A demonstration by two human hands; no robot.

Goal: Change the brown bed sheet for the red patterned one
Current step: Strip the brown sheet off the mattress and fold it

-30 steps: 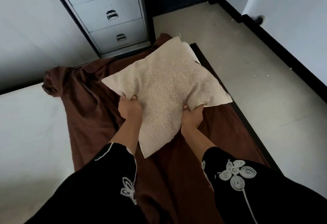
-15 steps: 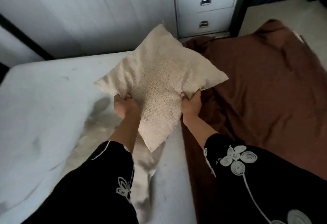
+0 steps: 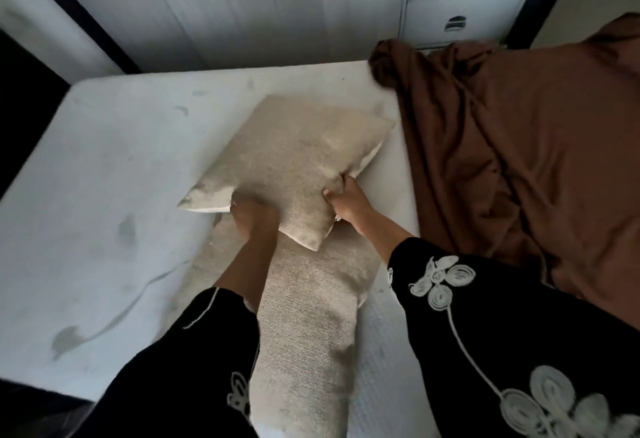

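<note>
A: Beige pillow (image 3: pixel 294 160), hands?
B: Left hand (image 3: pixel 254 216) and right hand (image 3: pixel 346 200) each grip its near edge, above bare mattress (image 3: pixel 121 160).
A: Brown sheet (image 3: pixel 519 160)?
B: Bunched to the right, covering that side of the mattress.

Left hand (image 3: pixel 254 218), fingertips unseen beneath the beige pillow (image 3: pixel 294 160); brown sheet (image 3: pixel 519 178) partly beyond the right edge.

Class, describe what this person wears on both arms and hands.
Both arms wear black sleeves. The left sleeve has thin cream cuff piping and a small cream motif; the right sleeve carries cream spiral flowers on stems. The left hand and right hand are ungloved.
</note>
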